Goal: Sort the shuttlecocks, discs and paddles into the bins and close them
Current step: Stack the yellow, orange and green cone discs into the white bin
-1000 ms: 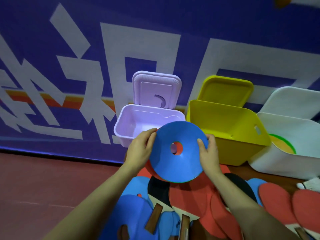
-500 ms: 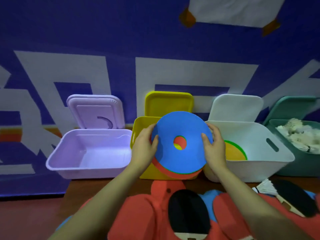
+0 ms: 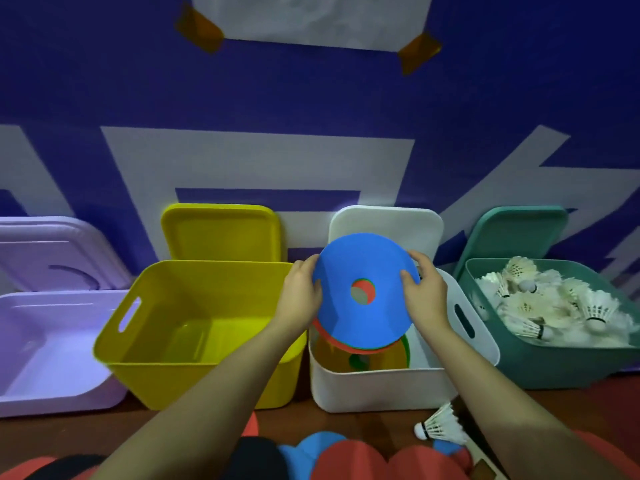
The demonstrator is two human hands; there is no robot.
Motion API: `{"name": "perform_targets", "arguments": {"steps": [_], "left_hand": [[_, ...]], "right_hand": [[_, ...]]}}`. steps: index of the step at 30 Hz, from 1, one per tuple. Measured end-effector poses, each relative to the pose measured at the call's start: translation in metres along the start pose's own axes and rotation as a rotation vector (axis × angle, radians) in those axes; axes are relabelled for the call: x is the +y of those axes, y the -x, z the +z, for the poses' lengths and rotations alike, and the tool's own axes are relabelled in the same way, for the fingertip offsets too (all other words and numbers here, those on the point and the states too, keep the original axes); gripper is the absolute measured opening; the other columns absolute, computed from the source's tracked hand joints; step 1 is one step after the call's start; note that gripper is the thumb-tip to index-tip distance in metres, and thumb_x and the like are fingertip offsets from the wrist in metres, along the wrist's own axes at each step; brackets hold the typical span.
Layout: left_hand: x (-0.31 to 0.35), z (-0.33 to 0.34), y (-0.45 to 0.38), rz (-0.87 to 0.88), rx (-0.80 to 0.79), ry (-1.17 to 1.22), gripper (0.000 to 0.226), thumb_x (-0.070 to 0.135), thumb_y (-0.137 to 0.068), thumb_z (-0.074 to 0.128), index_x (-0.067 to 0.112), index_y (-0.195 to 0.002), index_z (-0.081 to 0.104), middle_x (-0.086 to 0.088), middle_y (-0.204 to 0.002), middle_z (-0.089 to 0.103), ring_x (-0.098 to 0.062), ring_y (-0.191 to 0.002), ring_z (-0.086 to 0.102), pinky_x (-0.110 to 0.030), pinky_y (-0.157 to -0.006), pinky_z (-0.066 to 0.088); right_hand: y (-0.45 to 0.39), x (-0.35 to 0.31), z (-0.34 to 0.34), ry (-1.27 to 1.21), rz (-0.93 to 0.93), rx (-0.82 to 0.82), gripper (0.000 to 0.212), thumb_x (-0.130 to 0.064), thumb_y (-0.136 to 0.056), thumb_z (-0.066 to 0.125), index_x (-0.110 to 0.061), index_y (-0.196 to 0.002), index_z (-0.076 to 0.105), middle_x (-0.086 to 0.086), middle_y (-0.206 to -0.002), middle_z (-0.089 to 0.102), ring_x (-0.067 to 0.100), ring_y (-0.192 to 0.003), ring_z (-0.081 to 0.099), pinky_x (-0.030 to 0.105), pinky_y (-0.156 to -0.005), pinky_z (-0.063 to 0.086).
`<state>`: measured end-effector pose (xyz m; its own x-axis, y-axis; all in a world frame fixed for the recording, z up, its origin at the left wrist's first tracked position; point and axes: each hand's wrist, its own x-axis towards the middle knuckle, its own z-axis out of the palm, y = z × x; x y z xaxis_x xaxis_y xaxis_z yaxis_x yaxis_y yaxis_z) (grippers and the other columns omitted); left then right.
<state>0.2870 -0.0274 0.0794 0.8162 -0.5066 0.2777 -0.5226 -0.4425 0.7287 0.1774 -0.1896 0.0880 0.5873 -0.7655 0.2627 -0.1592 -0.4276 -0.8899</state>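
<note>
Down at the near edge, on the floor: red and blue paddles in a heap, cut off by the frame. Just right of them, one loose shuttlecock, lying on its side, close to the right arm.

A bit farther, up in the air: a stack of discs, blue on top, a red rim and a thin green rim peeking out below. Held on both sides. Left hand gripping the left edge, fingers curled round it. Right hand gripping the right edge the same way. Tilted, flat face toward the camera, low edge dipping down.

Right under the stack: the white bin, open, lid up behind. Inside already, a yellow disc with a green rim, lying near the bottom. So straight down from the hands, nothing in between. Probably just a matter of laying the stack flat and lowering it in. Both hands about as near to the bin.

To the left: the yellow bin, open, nothing seen inside. Farther left: the purple bin, open too. To the right: the green bin, piled high with shuttlecocks. All four lids leaning back on the blue wall. No bin closed yet.
</note>
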Motion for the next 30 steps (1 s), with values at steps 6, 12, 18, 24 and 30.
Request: {"name": "perform_targets", "arguments": {"steps": [6,12,18,24,30], "left_hand": [[-0.013,0.043,-0.004,-0.004,-0.189,-0.222,0.042,0.013,-0.091,0.047,0.015,-0.132,0.045,-0.009,-0.132,0.049,-0.024,-0.118,0.046,-0.031,-0.097,0.039],[-0.016,0.048,0.015,0.099,-0.268,-0.598,0.038,0.029,-0.094,0.043,0.013,-0.129,0.044,-0.008,-0.128,0.048,-0.028,-0.117,0.043,-0.034,-0.092,0.035],[-0.008,0.027,0.038,0.173,-0.219,-0.572,0.045,0.03,-0.097,0.041,0.016,-0.139,0.037,-0.002,-0.138,0.044,-0.022,-0.122,0.04,-0.03,-0.097,0.032],[0.002,0.0,0.08,0.223,-0.211,-0.515,0.045,0.028,-0.096,0.043,0.015,-0.139,0.039,-0.004,-0.136,0.047,-0.024,-0.12,0.043,-0.032,-0.096,0.033],[0.0,-0.009,0.125,0.286,-0.261,-0.499,0.046,0.029,-0.094,0.043,0.013,-0.137,0.044,-0.006,-0.133,0.051,-0.028,-0.119,0.045,-0.035,-0.094,0.034]], "right_hand": [[-0.005,0.06,-0.005,0.351,0.096,-0.181,0.033,-0.011,-0.091,0.047,-0.017,-0.123,0.055,0.008,-0.113,0.062,0.027,-0.095,0.059,0.042,-0.082,0.049],[0.011,0.075,0.003,0.713,-0.031,-0.368,0.04,-0.023,-0.094,0.048,-0.019,-0.134,0.046,0.008,-0.13,0.05,0.028,-0.118,0.05,0.037,-0.098,0.035],[0.03,0.064,-0.003,0.58,-0.156,-0.354,0.032,-0.019,-0.092,0.051,-0.013,-0.123,0.057,0.009,-0.119,0.057,0.031,-0.105,0.056,0.038,-0.091,0.043],[0.078,0.049,-0.012,0.375,-0.251,-0.29,0.022,-0.011,-0.089,0.057,-0.011,-0.109,0.065,0.002,-0.105,0.063,0.02,-0.095,0.059,0.03,-0.083,0.045],[0.136,0.046,-0.024,0.329,-0.264,-0.214,0.017,-0.008,-0.087,0.058,-0.009,-0.102,0.067,0.003,-0.098,0.065,0.017,-0.09,0.06,0.026,-0.08,0.045]]}}
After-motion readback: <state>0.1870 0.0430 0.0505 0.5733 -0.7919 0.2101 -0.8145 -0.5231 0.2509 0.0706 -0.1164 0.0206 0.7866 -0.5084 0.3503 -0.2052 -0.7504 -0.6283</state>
